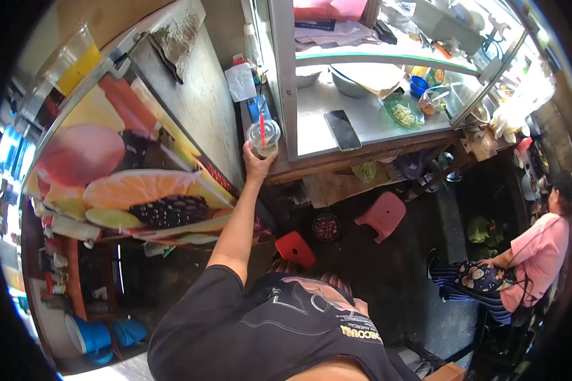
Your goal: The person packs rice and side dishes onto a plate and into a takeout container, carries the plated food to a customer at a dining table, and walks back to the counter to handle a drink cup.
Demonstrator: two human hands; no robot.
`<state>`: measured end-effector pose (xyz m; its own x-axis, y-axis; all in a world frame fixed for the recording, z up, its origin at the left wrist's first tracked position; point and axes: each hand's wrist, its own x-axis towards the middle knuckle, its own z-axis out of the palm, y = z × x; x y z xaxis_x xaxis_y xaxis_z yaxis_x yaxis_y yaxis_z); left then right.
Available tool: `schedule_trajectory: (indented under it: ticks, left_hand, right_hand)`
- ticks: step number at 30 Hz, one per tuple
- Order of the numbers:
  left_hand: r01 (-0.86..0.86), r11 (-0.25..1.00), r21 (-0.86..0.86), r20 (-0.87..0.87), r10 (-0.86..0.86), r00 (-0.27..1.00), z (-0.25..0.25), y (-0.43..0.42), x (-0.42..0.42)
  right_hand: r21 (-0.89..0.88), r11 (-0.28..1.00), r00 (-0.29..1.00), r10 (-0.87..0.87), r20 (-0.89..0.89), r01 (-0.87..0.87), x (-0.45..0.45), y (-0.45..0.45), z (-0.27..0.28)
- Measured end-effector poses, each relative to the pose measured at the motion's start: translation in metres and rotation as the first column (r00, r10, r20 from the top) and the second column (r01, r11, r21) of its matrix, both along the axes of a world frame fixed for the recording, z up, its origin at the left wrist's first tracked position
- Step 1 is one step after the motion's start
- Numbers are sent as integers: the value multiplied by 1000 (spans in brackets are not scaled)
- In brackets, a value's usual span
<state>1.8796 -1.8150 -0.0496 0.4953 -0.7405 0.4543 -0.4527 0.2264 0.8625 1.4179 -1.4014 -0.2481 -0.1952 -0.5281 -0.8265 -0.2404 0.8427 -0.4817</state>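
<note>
My left hand (pixel 258 164) reaches forward with its fingers wrapped round a clear plastic cup (pixel 265 145), which has a domed lid and a red straw. The cup is upright at the left end of the wooden counter edge, beside the glass cabinet. Just behind it are a blue packet (pixel 258 108) and a white packet (pixel 239 82). To the right, a dark phone (pixel 342 130) lies on the metal counter. My right hand does not show.
A green plate of shredded food (pixel 403 114) and a blue bowl (pixel 418 86) stand in the cabinet. On the floor are a red stool (pixel 295 249), a pink stool (pixel 382 216) and a bowl of small reddish items (pixel 326 227). A person (pixel 540 254) sits at the right.
</note>
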Motion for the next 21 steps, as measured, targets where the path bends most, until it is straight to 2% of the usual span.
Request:
schedule_trajectory:
  ticks: [1, 2, 3, 4, 5, 9, 11, 12, 13, 14, 16, 17, 19, 20, 21]
  left_hand:
    - [82, 997, -4, 8, -81, 997, 3, -11, 3]
    - [99, 995, -11, 4, -99, 995, 9, -17, 1]
    - [79, 996, -44, 47, -77, 996, 20, -19, -3]
    - [59, 996, -70, 88, -53, 995, 21, -22, -5]
    - [100, 991, -89, 14, -99, 995, 18, -27, -5]
    - [48, 998, 38, -51, -46, 998, 47, -18, -16]
    - [78, 993, -93, -105, -88, 991, 49, -17, -16]
    - [78, 993, -89, -111, -88, 990, 49, -19, -15]
    - [80, 987, -141, -140, -100, 985, 47, -17, -15]
    - [76, 978, -195, -165, -109, 980, 47, -13, -14]
    - [44, 987, -157, -152, -68, 986, 55, 5, -17]
    - [95, 982, -163, -152, -120, 981, 65, 16, -19]
    - [195, 966, -171, -139, -220, 966, 79, 37, -20]
    - [194, 967, -164, -137, -218, 966, 85, 48, -21]
    - [238, 959, -152, -139, -259, 956, 91, 59, -21]
  right_hand:
    - [-33, 985, 986, -168, -16, 168, 23, -12, 25]
    - [-51, 888, 883, -445, 149, 457, 36, -16, 23]
    - [-21, 890, 884, -451, 124, 456, 48, -28, 31]
    - [-96, 891, 893, -431, 129, 444, 59, -36, 38]
    - [-181, 886, 904, -412, 112, 426, 68, -41, 44]
    - [-457, 857, 961, -276, -17, 238, 99, -96, 97]
    - [-533, 831, 976, -214, -44, 158, 118, -136, 138]
    - [-617, 779, 988, -155, -19, 111, 125, -156, 152]
    - [-710, 704, 991, -88, -97, -7, 135, -177, 167]
    - [-711, 699, 993, -13, -115, -73, 154, -201, 212]
    - [-829, 473, 954, 155, -257, -300, 180, -243, 255]
    - [-878, 373, 949, 212, -233, -299, 196, -261, 283]
    - [-920, 322, 937, 329, -114, -225, 224, -287, 330]
    - [-907, 346, 910, 406, -86, -240, 233, -296, 358]
    - [-937, 213, 884, 439, -162, -278, 242, -307, 370]
